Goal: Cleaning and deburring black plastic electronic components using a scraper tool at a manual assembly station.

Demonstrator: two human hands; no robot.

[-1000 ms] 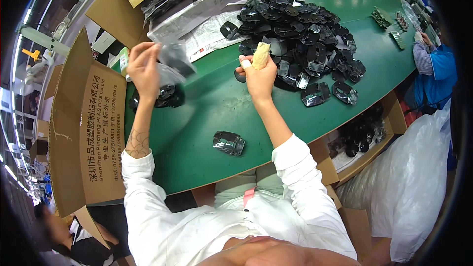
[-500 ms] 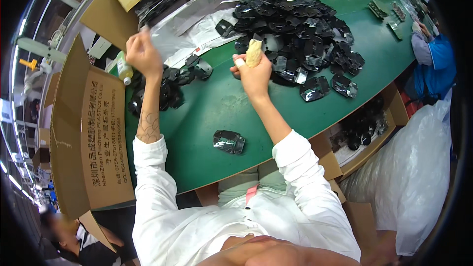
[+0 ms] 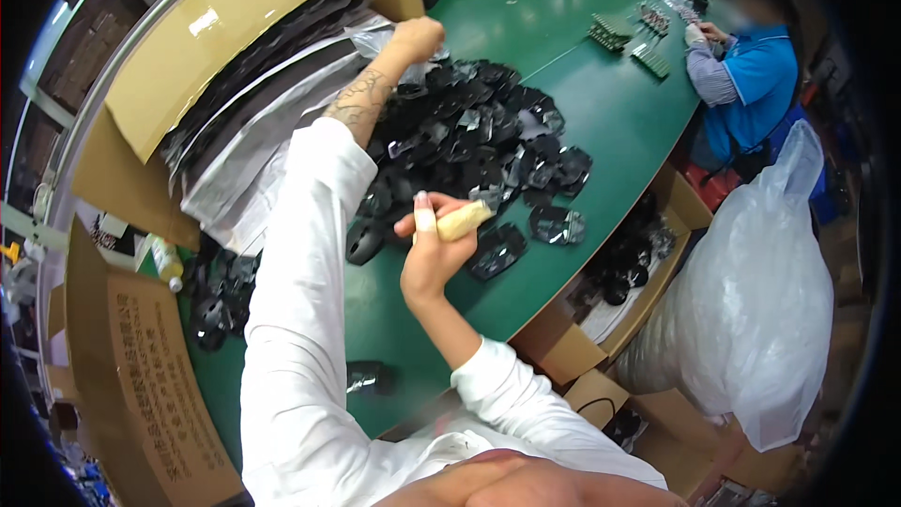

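My left hand (image 3: 418,40) reaches over the far side of a big heap of glossy black plastic shells (image 3: 450,122). Its fingers are curled closed, and what they hold, if anything, is hidden; clear plastic film (image 3: 371,41) lies beside the wrist. My right hand (image 3: 436,258) is closed around a small tool with a pale yellow wrapped handle (image 3: 463,220), held above the near edge of the heap. A light-coloured cover sits on one of its digits. One black shell (image 3: 369,377) lies apart near the table's front edge, beside my left sleeve.
A smaller pile of black shells (image 3: 221,296) lies left on the green table (image 3: 563,28). Open cartons (image 3: 155,394) stand along the left. Right of the table are a box of dark parts (image 3: 615,282) and a large clear bag (image 3: 751,291). A person in blue (image 3: 755,75) works beyond.
My left hand has swung from above the smaller left pile to the far side of the big heap. The view has turned right. My right hand still grips the yellow-handled tool.
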